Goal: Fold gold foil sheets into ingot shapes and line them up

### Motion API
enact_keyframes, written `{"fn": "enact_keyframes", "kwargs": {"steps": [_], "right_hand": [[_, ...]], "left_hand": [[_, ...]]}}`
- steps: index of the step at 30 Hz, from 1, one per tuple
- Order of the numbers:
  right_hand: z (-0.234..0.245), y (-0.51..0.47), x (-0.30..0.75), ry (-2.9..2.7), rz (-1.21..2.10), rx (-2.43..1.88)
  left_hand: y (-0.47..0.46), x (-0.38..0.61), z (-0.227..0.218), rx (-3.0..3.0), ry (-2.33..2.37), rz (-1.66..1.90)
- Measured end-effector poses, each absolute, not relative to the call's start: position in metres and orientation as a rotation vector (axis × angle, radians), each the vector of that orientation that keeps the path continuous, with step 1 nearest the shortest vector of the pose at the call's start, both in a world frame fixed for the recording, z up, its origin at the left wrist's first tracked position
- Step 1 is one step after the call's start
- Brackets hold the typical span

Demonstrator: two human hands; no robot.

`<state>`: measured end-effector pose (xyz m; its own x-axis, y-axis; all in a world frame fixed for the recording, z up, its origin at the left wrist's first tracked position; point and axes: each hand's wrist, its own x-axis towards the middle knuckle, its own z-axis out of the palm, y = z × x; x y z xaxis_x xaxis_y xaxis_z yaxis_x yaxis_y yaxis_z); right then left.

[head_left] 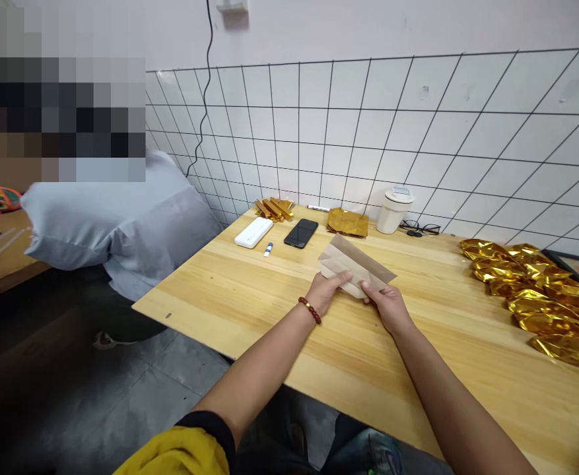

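Both my hands grip a partly folded sheet of brownish paper just above the wooden table. My left hand, with a dark red bead bracelet at the wrist, pinches its near left side. On the near right side, the thumb and fingers of my right hand are closed on the paper. Pale folded flaps lie toward me, and a darker brown layer shows at the far edge. Beyond the paper lie a stack of gold sheets and a black phone.
Folded gold foil pieces lie in rows at right. At the back are a white lidded cup, glasses, a marker and gold strips. A white power bank and small tube sit left. A person sits beyond.
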<state>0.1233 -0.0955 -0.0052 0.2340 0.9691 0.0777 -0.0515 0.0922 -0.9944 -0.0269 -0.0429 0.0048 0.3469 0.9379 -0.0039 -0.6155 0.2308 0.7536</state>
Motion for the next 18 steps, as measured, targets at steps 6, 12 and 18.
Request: {"fn": "enact_keyframes", "kwargs": {"steps": [6,12,18], "right_hand": [[-0.007,-0.096,0.123,-1.106,1.058,-1.21],[-0.007,-0.096,0.124,-1.118,1.039,-1.248],[-0.008,-0.096,0.126,-1.134,1.047,-1.259]], "left_hand": [[-0.046,-0.022,0.002,0.795,0.525,1.189],[-0.038,-0.027,0.012,0.511,0.559,1.186],[-0.026,-0.033,0.02,0.219,0.597,1.205]]}}
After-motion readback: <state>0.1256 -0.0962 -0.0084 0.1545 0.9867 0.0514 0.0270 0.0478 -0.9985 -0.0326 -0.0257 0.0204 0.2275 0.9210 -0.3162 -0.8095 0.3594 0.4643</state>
